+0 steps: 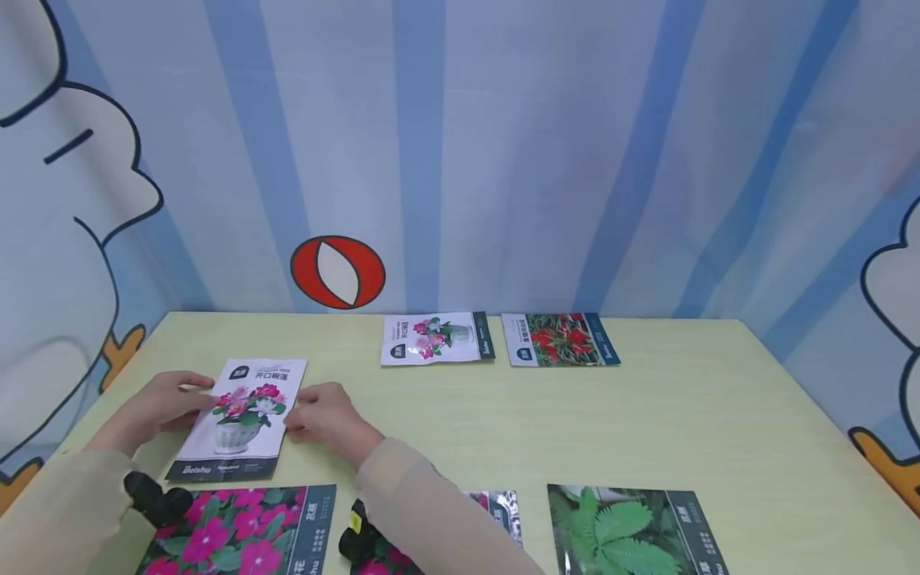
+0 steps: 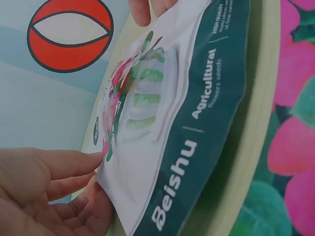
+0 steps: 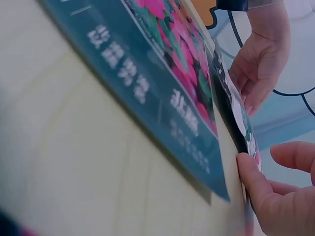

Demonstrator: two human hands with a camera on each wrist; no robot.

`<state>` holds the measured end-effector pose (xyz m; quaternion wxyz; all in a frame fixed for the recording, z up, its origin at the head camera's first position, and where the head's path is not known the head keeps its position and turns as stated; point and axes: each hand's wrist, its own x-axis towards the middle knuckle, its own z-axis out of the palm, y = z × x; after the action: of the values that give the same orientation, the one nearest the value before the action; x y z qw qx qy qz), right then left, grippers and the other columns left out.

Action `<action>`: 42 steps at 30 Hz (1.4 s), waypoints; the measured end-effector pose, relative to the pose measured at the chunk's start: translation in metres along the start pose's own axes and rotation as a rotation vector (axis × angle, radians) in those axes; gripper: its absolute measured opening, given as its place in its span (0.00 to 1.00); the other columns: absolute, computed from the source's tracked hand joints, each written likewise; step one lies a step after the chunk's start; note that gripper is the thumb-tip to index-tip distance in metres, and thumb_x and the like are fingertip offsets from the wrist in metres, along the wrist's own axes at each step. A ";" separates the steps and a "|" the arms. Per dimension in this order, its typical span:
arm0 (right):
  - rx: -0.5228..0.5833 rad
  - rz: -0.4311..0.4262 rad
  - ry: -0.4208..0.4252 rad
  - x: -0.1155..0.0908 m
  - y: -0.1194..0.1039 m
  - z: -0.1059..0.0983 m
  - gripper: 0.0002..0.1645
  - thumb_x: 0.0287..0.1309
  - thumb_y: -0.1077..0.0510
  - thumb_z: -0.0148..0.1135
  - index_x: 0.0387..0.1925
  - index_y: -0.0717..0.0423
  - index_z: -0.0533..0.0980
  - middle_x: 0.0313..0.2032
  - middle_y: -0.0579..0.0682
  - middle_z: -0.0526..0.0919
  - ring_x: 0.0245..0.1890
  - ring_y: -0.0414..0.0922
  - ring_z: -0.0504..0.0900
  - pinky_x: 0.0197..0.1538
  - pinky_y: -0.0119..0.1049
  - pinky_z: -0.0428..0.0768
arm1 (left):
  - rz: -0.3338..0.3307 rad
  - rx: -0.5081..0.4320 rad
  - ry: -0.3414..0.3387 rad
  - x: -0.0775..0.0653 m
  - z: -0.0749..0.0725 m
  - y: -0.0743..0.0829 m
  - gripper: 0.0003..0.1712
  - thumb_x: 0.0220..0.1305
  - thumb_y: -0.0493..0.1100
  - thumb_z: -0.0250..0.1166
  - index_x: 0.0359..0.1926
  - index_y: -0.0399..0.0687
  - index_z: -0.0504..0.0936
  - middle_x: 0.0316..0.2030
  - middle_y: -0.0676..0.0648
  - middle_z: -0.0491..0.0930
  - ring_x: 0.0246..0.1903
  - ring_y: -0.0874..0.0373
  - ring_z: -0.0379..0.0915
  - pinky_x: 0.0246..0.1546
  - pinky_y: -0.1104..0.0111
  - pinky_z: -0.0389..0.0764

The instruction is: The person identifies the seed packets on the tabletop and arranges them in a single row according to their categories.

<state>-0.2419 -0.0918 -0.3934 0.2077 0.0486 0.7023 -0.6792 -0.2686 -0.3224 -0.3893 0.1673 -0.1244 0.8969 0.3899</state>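
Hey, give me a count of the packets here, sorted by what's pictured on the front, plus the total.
White potted-flower packets: 2
Pink-flower packets: 2, one partly hidden by the right sleeve
Red-flower packet: 1
Green-leaf packet: 1
Total: 6
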 end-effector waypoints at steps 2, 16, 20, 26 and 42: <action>0.000 0.010 -0.028 -0.001 0.001 -0.004 0.27 0.47 0.74 0.62 0.53 0.67 0.73 0.30 0.54 0.82 0.27 0.48 0.82 0.35 0.38 0.83 | 0.007 0.008 -0.005 0.001 -0.001 -0.002 0.35 0.62 0.41 0.61 0.60 0.20 0.56 0.47 0.25 0.67 0.36 0.51 0.72 0.33 0.69 0.77; -0.110 0.031 -0.200 -0.002 -0.006 -0.034 0.15 0.53 0.66 0.63 0.45 0.60 0.79 0.29 0.52 0.81 0.30 0.44 0.79 0.40 0.40 0.82 | 0.082 0.024 -0.031 -0.006 -0.002 0.033 0.37 0.64 0.44 0.57 0.63 0.23 0.53 0.56 0.23 0.58 0.51 0.35 0.64 0.49 0.55 0.76; -0.142 0.030 -0.203 -0.002 -0.010 -0.044 0.14 0.54 0.64 0.64 0.45 0.58 0.80 0.30 0.51 0.81 0.30 0.44 0.79 0.40 0.38 0.82 | 0.125 0.030 -0.019 -0.006 0.004 0.049 0.35 0.65 0.44 0.57 0.63 0.25 0.54 0.56 0.23 0.59 0.51 0.36 0.65 0.50 0.53 0.75; -0.170 0.018 -0.199 0.004 -0.018 -0.068 0.17 0.55 0.63 0.63 0.48 0.57 0.78 0.34 0.51 0.81 0.32 0.45 0.80 0.42 0.36 0.81 | 0.179 0.027 -0.006 -0.008 0.010 0.069 0.35 0.66 0.45 0.55 0.64 0.27 0.54 0.57 0.25 0.59 0.54 0.34 0.63 0.54 0.50 0.71; -0.172 -0.043 -0.044 0.016 -0.044 -0.152 0.22 0.57 0.67 0.58 0.55 0.64 0.73 0.44 0.57 0.78 0.38 0.48 0.79 0.45 0.39 0.81 | 0.210 -0.079 -0.121 -0.002 0.047 0.105 0.35 0.67 0.45 0.56 0.67 0.33 0.54 0.63 0.30 0.54 0.57 0.37 0.62 0.58 0.52 0.68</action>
<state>-0.3060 0.0498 -0.3593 0.2119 0.0007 0.7543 -0.6214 -0.2949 -0.2178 -0.3492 0.1741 -0.0124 0.8772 0.4472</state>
